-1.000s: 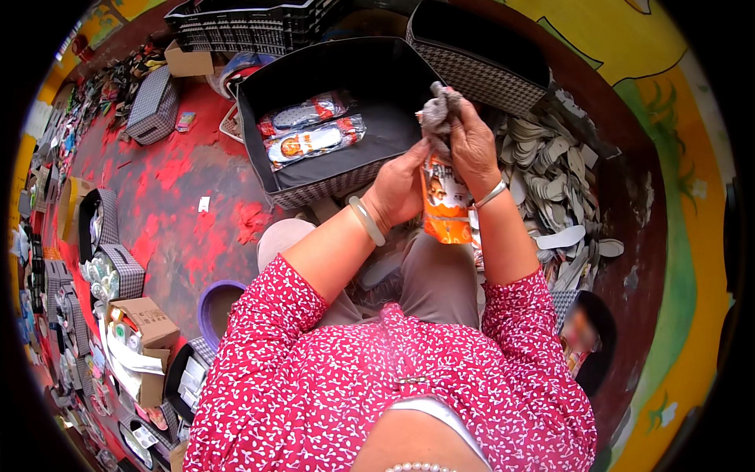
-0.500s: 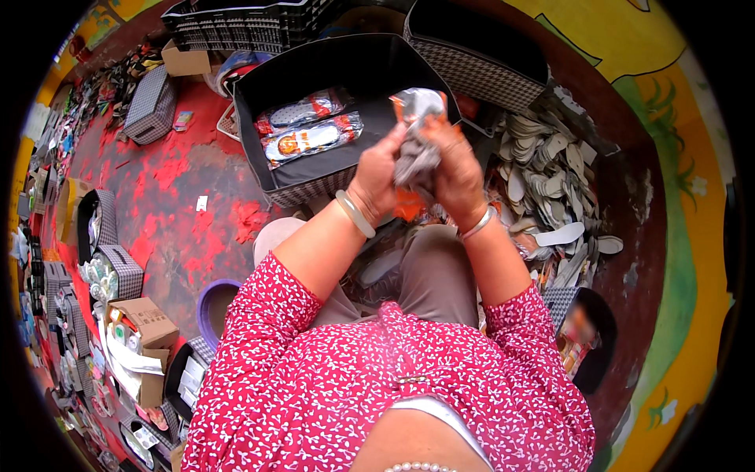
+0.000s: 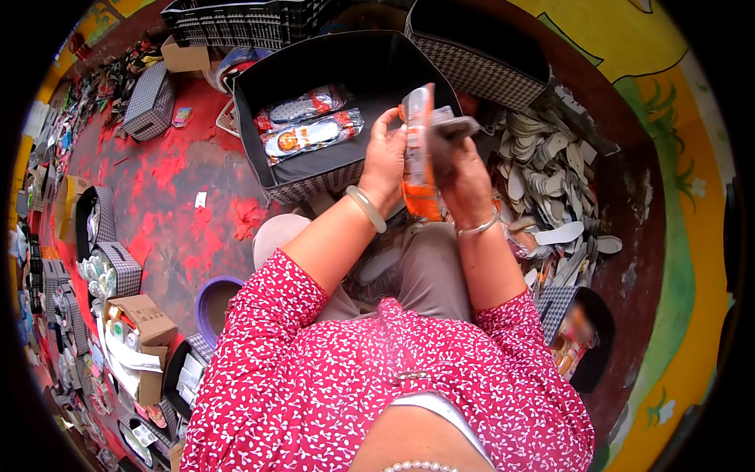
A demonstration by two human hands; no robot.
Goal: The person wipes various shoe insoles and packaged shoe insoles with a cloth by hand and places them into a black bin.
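Note:
Above my lap, my left hand (image 3: 384, 161) is closed on an orange and clear plastic packet (image 3: 418, 149) held upright. Beside it, my right hand (image 3: 470, 187) grips some grey insoles (image 3: 454, 130), blurred at the lower part; how many they are I cannot tell. The insoles' tips lean close against the packet, and whether they touch it is unclear. Just beyond my hands stands a big black-lined fabric box (image 3: 370, 67). In it lie a white-and-orange packet of insoles (image 3: 314, 136) and a red-edged packet (image 3: 301, 108), side by side.
A heap of loose pale insoles (image 3: 543, 169) covers the floor at the right. Houndstooth boxes (image 3: 480, 67) stand behind it. A purple basin (image 3: 208, 311), an open cardboard carton (image 3: 145, 318) and several checked bins (image 3: 122, 267) are to my left. Another open bin (image 3: 594, 346) stands at lower right.
My hands have drawn apart. The packet and grey insoles, bunched together before, now show separately, with the packet upright in my left hand and the insoles in my right.

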